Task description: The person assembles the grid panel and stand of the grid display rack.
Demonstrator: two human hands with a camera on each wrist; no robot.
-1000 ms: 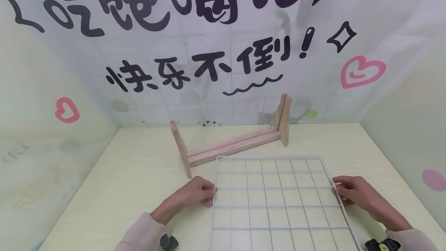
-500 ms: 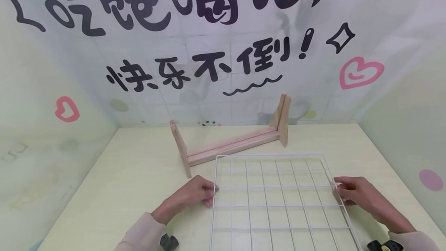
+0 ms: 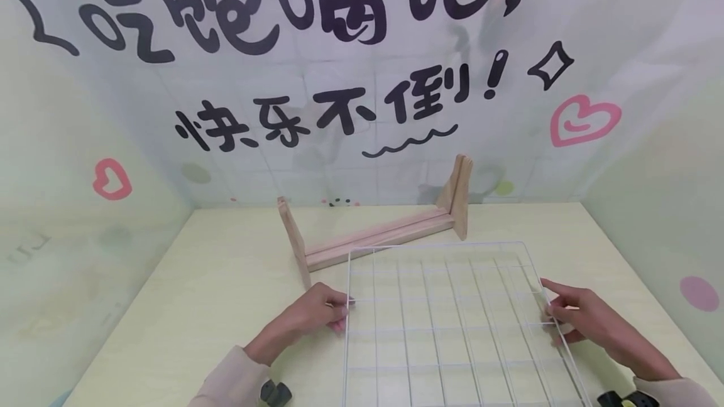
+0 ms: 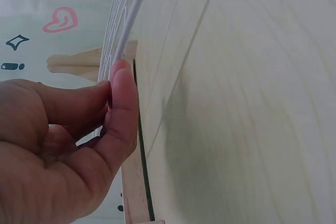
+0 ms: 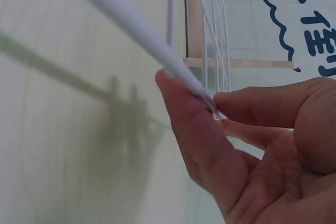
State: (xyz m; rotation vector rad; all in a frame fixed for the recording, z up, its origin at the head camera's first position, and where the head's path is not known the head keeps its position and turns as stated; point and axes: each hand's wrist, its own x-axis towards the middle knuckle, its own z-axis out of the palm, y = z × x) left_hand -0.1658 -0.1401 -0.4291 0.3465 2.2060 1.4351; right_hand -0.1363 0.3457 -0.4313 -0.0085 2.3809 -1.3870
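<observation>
A white wire grid panel (image 3: 435, 330) spans the space between my two hands, its near end cut off by the bottom of the head view. My left hand (image 3: 318, 308) pinches the panel's left edge rod; the left wrist view shows thumb and fingers (image 4: 125, 95) around that rod. At the opposite edge, my right hand (image 3: 591, 322) holds the rod between thumb and fingers (image 5: 191, 124). Both wrist views show the panel raised off the table. Behind its far edge stands a wooden stand (image 3: 379, 240), a grooved bar with an upright at each end.
The pale wooden table (image 3: 215, 269) is bordered by printed cloth at the back (image 3: 362, 174) and on both sides. Black wrist devices sit at the sleeves, the left device (image 3: 276, 392) near the bottom edge. The stand lies close to the panel's far left corner.
The panel's far edge has risen a little toward the stand. My right hand has shifted slightly along its rod, with fingers more spread. My left hand stays nearly in place.
</observation>
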